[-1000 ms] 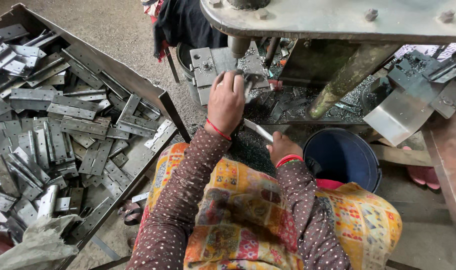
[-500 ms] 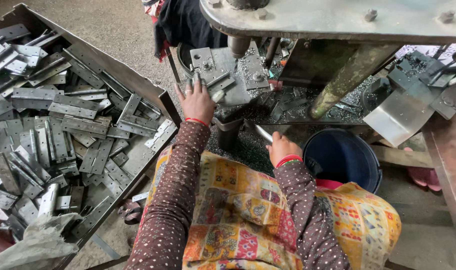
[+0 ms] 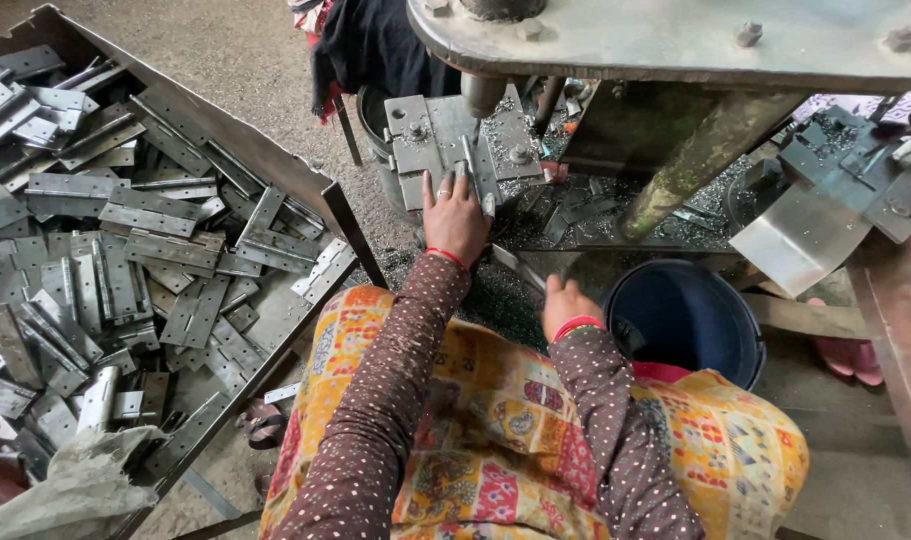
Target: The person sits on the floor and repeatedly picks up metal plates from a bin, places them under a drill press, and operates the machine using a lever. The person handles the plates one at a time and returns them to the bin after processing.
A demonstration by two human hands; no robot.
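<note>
Left hand (image 3: 456, 215) flat, fingers together, fingertips pressing a narrow metal strip (image 3: 471, 165) down onto the grey die plate (image 3: 426, 145) of the press. Strip upright along the plate's middle, just below the punch (image 3: 483, 95). Right hand (image 3: 568, 303) nearer the body than the plate, closed around a thin metal piece (image 3: 516, 268) that sticks out toward the left hand; grip detail unclear. Dark blue bucket (image 3: 691, 320) right of the plate, just beside the right hand. Metal chips scattered behind and right of the plate. Large tray (image 3: 341, 205) left of the plate, heaped with grey hinge blanks (image 3: 146, 215). Shiny metal sheet (image 3: 801, 235) far right of the plate.
</note>
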